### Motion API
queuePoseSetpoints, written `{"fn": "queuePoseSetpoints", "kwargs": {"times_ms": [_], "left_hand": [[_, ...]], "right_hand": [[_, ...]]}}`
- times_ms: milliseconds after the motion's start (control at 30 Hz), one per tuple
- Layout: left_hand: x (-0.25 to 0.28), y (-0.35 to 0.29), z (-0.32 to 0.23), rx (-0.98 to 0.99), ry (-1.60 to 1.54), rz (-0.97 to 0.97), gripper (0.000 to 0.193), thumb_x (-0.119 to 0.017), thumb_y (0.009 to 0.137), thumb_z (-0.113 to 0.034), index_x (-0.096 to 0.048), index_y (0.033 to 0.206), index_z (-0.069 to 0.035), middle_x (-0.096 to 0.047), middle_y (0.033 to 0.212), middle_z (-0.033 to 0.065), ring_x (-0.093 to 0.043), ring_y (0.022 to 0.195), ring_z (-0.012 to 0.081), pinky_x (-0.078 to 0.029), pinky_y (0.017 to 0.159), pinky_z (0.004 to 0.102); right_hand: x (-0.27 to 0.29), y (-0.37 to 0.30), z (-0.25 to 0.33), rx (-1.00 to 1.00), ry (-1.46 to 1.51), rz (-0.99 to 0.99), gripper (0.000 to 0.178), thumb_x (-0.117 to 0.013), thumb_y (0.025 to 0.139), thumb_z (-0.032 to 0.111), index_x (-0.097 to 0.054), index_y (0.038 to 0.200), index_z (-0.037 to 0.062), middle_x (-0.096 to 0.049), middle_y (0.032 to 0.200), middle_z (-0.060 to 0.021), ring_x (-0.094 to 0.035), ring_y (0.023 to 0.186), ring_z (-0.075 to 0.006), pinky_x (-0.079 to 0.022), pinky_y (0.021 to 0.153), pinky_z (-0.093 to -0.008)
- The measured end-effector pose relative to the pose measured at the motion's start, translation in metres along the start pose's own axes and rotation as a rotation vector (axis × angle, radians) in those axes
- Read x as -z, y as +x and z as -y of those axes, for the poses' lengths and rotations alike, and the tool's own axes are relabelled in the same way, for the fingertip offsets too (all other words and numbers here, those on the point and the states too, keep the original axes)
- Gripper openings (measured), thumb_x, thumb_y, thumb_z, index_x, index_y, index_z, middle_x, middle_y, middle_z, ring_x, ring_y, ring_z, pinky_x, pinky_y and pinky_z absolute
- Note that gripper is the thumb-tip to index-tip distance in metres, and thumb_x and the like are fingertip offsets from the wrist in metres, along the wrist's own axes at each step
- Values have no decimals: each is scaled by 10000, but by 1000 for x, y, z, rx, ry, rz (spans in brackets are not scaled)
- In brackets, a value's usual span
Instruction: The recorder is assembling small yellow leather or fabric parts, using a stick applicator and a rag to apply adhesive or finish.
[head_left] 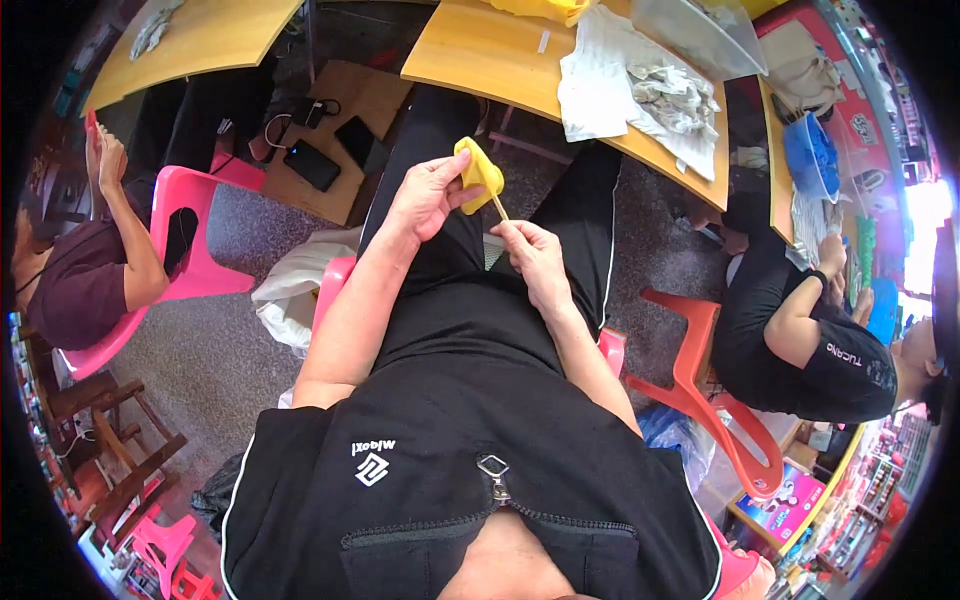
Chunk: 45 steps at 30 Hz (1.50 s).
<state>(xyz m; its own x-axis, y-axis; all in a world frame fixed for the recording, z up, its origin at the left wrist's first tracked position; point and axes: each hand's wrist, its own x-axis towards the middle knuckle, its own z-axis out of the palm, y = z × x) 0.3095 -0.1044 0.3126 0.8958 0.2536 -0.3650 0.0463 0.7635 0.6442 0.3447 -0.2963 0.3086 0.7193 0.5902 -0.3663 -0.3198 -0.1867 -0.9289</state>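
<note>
Over my lap, my left hand (428,196) pinches a small yellow piece, soft-looking like cloth (480,178), between thumb and fingers. My right hand (536,258) is closed on a thin light-brown stick (500,207), which slants up to the yellow piece. Whether the stick's upper end goes inside the piece or lies behind it, I cannot tell.
Ahead stands a wooden table (480,50) bearing a white cloth (600,85) with a crumpled grey-white heap (675,100). Phones (312,165) lie on a low board to the left. A co-worker sits at each side, on pink (185,240) and orange (690,350) chairs.
</note>
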Motion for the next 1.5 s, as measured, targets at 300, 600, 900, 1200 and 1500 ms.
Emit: {"fn": "queuePoseSetpoints", "kwargs": {"times_ms": [300,600,900,1200,1500], "left_hand": [[-8,-6,-2,-17,116,23,315,-502,941,-275,-582,1103,-16,-642,1027,108,-636,943,200,-542,809,340],[-7,-2,-1,-68,-31,38,295,-527,928,-250,-573,1108,-22,-636,1054,117,-633,954,208,-549,787,330],[-4,-2,4,36,157,6,277,-626,868,-229,-613,1035,-9,-658,980,99,-655,872,181,-550,774,319],[-1,-3,-4,78,312,-20,275,-644,857,-228,-627,1018,-5,-664,950,95,-649,873,170,-539,784,314],[-3,-5,-12,45,219,56,258,-592,893,-207,-623,1052,-5,-656,984,96,-647,889,166,-555,728,277]], "right_hand": [[1,-3,7,-48,72,6,251,-580,893,280,-674,860,49,-432,567,81,-330,477,-14,-245,436,-192],[5,-6,3,-134,360,122,230,-589,893,264,-646,855,44,-426,582,90,-299,468,-2,-208,427,-177],[4,-3,2,16,-22,-60,230,-602,879,256,-687,873,43,-469,590,84,-354,492,-11,-259,442,-195],[6,-3,0,114,-227,-94,217,-593,890,240,-683,867,44,-424,558,92,-310,482,4,-211,435,-170],[2,-5,14,-6,65,-8,212,-609,881,237,-685,875,40,-444,564,88,-321,483,7,-224,438,-165]]}}
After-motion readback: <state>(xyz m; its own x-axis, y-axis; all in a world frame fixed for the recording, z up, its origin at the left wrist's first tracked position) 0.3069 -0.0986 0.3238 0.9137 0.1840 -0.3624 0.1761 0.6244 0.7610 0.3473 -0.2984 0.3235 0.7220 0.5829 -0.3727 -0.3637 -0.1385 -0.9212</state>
